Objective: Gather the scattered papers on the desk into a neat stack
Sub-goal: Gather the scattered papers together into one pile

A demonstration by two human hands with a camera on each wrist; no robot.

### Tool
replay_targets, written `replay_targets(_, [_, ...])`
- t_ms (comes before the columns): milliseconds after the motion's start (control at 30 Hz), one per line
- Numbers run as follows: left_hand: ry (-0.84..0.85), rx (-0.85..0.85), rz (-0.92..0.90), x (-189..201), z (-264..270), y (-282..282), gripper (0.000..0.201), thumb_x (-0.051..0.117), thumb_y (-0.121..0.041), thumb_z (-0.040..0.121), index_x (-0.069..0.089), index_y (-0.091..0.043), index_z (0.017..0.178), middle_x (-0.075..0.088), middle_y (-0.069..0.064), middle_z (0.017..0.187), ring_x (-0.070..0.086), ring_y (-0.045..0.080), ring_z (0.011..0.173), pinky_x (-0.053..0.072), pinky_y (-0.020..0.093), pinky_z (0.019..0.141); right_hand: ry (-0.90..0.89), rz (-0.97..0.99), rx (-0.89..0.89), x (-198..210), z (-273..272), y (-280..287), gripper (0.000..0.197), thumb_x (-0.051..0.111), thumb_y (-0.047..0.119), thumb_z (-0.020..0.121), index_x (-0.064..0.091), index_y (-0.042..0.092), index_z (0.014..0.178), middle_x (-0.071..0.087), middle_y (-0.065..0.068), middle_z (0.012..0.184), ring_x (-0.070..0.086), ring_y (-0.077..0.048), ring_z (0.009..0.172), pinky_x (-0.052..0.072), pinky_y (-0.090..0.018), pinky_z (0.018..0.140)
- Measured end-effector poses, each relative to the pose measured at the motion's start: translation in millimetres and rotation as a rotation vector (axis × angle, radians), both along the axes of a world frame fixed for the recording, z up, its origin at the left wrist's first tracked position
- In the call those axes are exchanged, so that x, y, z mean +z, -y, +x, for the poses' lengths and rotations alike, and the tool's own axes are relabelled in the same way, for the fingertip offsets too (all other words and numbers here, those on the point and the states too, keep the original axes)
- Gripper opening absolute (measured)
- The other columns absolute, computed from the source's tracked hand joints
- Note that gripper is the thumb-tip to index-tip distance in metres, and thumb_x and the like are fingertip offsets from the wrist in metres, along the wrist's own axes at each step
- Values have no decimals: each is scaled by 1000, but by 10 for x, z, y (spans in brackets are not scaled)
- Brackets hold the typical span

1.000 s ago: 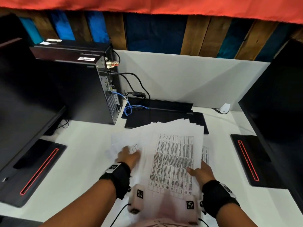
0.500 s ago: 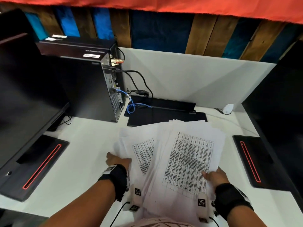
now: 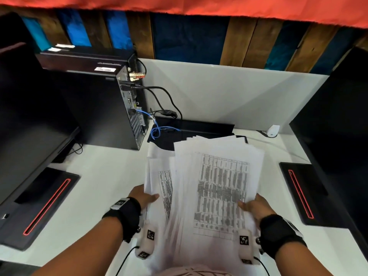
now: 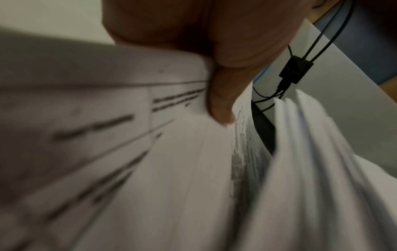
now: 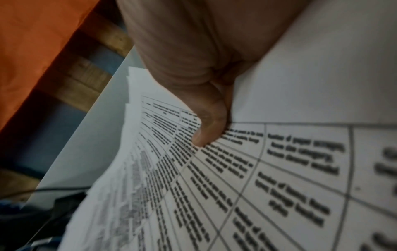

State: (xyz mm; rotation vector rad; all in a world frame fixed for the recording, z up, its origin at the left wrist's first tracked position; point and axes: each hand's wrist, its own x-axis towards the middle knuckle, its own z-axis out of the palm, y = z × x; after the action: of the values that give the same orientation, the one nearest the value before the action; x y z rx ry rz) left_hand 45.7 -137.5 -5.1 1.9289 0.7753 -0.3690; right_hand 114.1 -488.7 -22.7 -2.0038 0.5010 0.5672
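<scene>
Both hands on the papers [image 3: 209,186], lifted off the white desk [image 3: 95,176] and tilted toward the person.

Left hand [image 3: 142,197]: thumb lies on top of the left-side sheets, near their lower left edge; remaining fingers are hidden under the paper. The left wrist view confirms the thumb [image 4: 219,101] pressed onto a printed sheet, so the hand pinches that bundle. Just to the right of this grip, more sheets fan out loosely with their edges uneven.

Right hand [image 3: 256,206]: thumb lies on the top sheet's table print, near the lower right edge, fingers underneath and out of sight. The right wrist view shows the thumb [image 5: 206,129] clamped down on the gridded page. It pinches the right bundle.

The right bundle overlaps the left one; between the two grips the sheets are staggered, not squared. The far edges of the sheets fan out above the hands, reaching over a flat black item [image 3: 191,126] at the back of the desk.

Left of the left grip: a black computer tower [image 3: 95,108] with cables [image 3: 159,100], plus a monitor base [image 3: 41,206] with a red stripe. Right of the right grip: another red-striped monitor base [image 3: 304,194].
</scene>
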Motion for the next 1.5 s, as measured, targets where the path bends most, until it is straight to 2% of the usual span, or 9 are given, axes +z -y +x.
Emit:
replay_targets(167, [-30,105,-77,-15,-21,291,74,44,-49,92,25,-1,145,35,18,150,40,31,134,34,27,96,-21,85,143,54,-93,-525,46,67,6,84,50,2,127,61,-9,122,56,-22,104,42,-29,94])
replay_targets(333, [-50,34,-58,-76,-82,345,66,52,-50,88,49,0,129,55,24,132,55,33,120,43,34,99,57,125,191,54,-242,-853,71,55,28,92,14,20,148,35,-2,149,38,-27,134,32,-42,112])
replay_targets(467, [-22,176,-45,-113,-83,182,84,57,-64,76,50,1,128,58,25,129,58,36,116,45,44,102,67,64,224,53,-248,-758,67,53,13,93,19,19,150,34,-5,153,37,-26,138,30,-40,115])
replay_targets(600, [-36,300,136,-187,-84,-2,37,48,-20,93,57,4,120,58,25,127,57,41,113,48,44,95,72,66,142,18,-258,-726,52,51,13,93,35,15,142,48,-9,143,47,-28,130,36,-40,110])
replay_targets(733, [-55,204,228,-288,-124,35,28,52,-13,90,63,3,109,62,23,121,58,39,111,47,38,96,79,52,248,-21,-335,-842,57,49,7,92,31,19,144,46,-3,143,45,-25,131,35,-36,109])
replay_targets(1000, [14,268,-49,-331,-115,57,50,62,-47,82,50,-3,104,62,24,106,60,34,91,47,34,81,92,39,369,-71,-358,-885,58,52,16,92,33,26,146,38,-3,149,38,-24,137,30,-37,114])
replay_targets(1200, [-99,127,79,-320,-144,72,63,76,-15,74,43,3,125,60,20,120,59,38,108,48,42,95,53,-585,-168,104,-262,-433,88,73,54,67,36,18,138,37,-13,142,35,-34,131,36,-52,102])
replay_targets(1333, [-117,81,90,-276,-146,65,66,71,-13,80,32,5,130,54,24,126,52,39,117,43,42,100,13,-448,-232,39,-271,-292,120,86,52,51,24,4,142,41,-19,140,41,-36,130,39,-47,104])
replay_targets(1500, [-139,43,84,-239,-129,20,63,68,-7,81,30,7,130,53,26,126,52,39,118,42,42,101,-4,-47,-114,175,-236,-295,49,85,21,65,62,2,104,67,-9,94,65,-22,81,50,-27,72])
